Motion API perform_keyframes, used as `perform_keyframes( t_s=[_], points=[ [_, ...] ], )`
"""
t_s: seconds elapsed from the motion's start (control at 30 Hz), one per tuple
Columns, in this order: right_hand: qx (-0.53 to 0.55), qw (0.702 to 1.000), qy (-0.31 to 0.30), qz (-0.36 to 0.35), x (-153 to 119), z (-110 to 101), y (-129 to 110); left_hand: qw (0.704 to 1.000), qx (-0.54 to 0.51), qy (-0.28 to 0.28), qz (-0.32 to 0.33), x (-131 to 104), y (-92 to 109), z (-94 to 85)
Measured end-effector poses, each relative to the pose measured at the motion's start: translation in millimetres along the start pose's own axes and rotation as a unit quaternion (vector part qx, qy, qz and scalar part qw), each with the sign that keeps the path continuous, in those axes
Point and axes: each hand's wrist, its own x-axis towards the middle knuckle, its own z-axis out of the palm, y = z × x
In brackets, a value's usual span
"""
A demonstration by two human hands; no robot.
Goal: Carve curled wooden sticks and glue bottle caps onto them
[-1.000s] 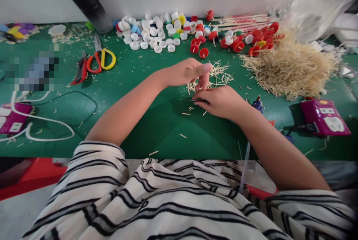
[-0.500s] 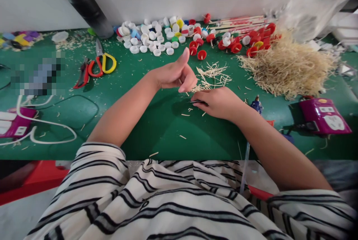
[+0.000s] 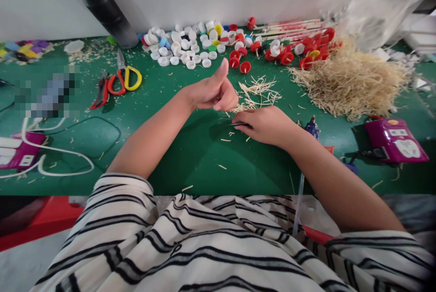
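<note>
My left hand (image 3: 215, 92) is above the table with its thumb pointing up and its fingers curled in. Nothing shows in its grasp. My right hand (image 3: 264, 124) rests low on the green table, closed on a thin dark pointed tool (image 3: 235, 124); most of the tool is hidden by the fingers, so I cannot tell its exact kind. Just beyond both hands lies a small heap of pale wood-like shavings (image 3: 260, 92). A few loose strips (image 3: 225, 140) lie near my right fingertips.
Many bottle caps (image 3: 184, 47) and red caps on sticks (image 3: 286, 56) line the back. A large heap of straw-like shavings (image 3: 357, 78) lies right, near a purple power socket (image 3: 395, 142). Scissors (image 3: 124, 76), red-handled pliers (image 3: 101, 92), a black bottle (image 3: 105, 10) and a glue gun (image 3: 311, 127) are also there.
My left hand's fingers have curled in more tightly, and the hand has shifted slightly left. My right hand stays in place with the dark tool.
</note>
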Motion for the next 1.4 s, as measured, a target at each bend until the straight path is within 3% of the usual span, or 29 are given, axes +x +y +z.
perform_keyframes(
  t_s=[0.23,0.43,0.57,0.83,1.23,1.4],
  points=[
    [-0.003,1.000,0.009,0.010,0,-1,0,0.999,-0.031,0.027,-0.013,4,1,6.5],
    [-0.047,0.994,0.046,0.089,3,-2,-2,0.993,-0.023,0.116,-0.024,13,1,13.8],
    [-0.061,0.990,0.070,0.110,4,0,-3,0.988,0.041,0.146,-0.026,16,-3,13.4],
    [-0.060,0.991,0.060,0.107,3,-3,-7,0.978,0.161,0.135,-0.013,19,-8,10.9],
    [-0.039,0.993,0.021,0.109,3,-6,-5,0.976,0.169,0.138,-0.006,20,-9,11.1],
    [-0.024,0.997,0.007,0.077,1,-10,-2,0.957,0.241,0.152,-0.046,22,4,18.5]
  ],
)
